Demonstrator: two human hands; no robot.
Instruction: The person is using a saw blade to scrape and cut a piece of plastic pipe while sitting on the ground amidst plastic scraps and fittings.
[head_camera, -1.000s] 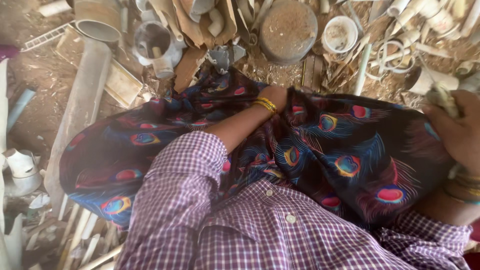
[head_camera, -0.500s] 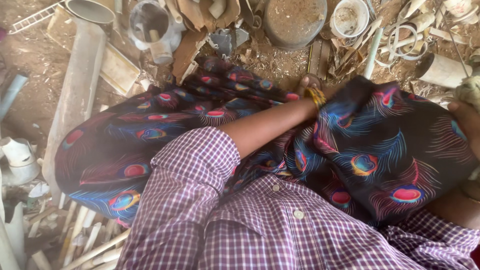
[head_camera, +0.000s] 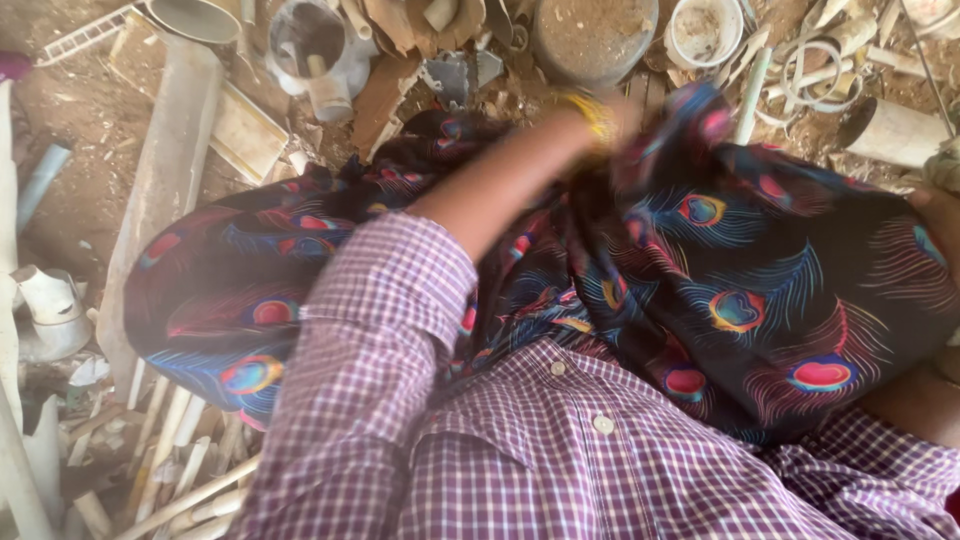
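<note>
A dark cloth (head_camera: 740, 290) printed with peacock feathers lies spread over my lap, below my purple checked shirt (head_camera: 560, 460). My left arm reaches forward across it, a yellow bangle (head_camera: 598, 112) on the wrist. My left hand (head_camera: 622, 118) is blurred and sunk into a raised fold of the cloth at its far edge, where it seems to grip the fabric. Only a sliver of my right hand (head_camera: 945, 215) shows at the right border, beside the cloth's right edge. Its fingers are cut off by the frame.
The sandy ground ahead is littered with white pipe offcuts (head_camera: 160, 190), a grey pipe fitting (head_camera: 310, 50), a round dusty tub (head_camera: 595, 35), a small white bucket (head_camera: 705, 30), plastic rings (head_camera: 815, 70) and wood scraps. More pipe pieces (head_camera: 50, 310) lie at the left.
My left hand has moved to the right and forward, lifting a fold of the cloth with it. The view has shifted, so the clutter sits higher in frame.
</note>
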